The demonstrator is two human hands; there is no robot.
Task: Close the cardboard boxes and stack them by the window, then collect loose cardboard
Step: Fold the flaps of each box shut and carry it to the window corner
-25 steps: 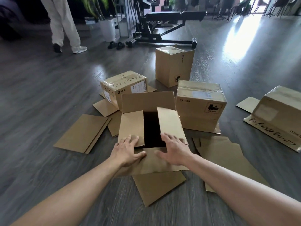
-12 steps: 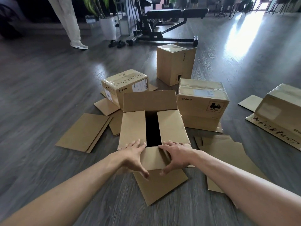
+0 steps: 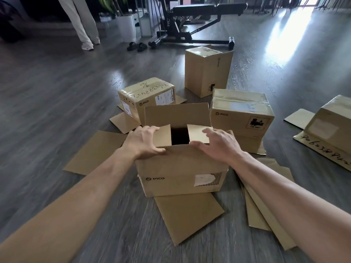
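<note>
The grey wood floor (image 3: 57, 114) carries several cardboard boxes and loose cardboard sheets. The open box (image 3: 180, 173) stands nearest the camera, partly on a flat cardboard sheet (image 3: 188, 217). Its far flap (image 3: 176, 115) is upright, the two side flaps are folded inward with a dark gap left between them, and the near flap (image 3: 190, 154) is raised to the top edge.

The left hand (image 3: 144, 142) is laid over the left side flap, with the thumb pressed onto the near flap. The right hand (image 3: 218, 144) is placed likewise on the right, fingers spread and nearly straight. Nothing is gripped by either hand.

For a clean closure, the side flaps are to be held level while the near flap is brought fully down over them. The far flap is then to be folded down last. Pressure is best applied near the corners, so that the flaps are not pushed into the box.

"PICO" is printed on the open box beside a torn white label (image 3: 207, 179). The same brand is read on the right box (image 3: 241, 112), which bears a black pictogram label marked "UN 3481", and on the left box (image 3: 146, 99), which carries handwritten digits. Handwritten digits are also seen on the flap of the far-right box (image 3: 330, 126).
</note>
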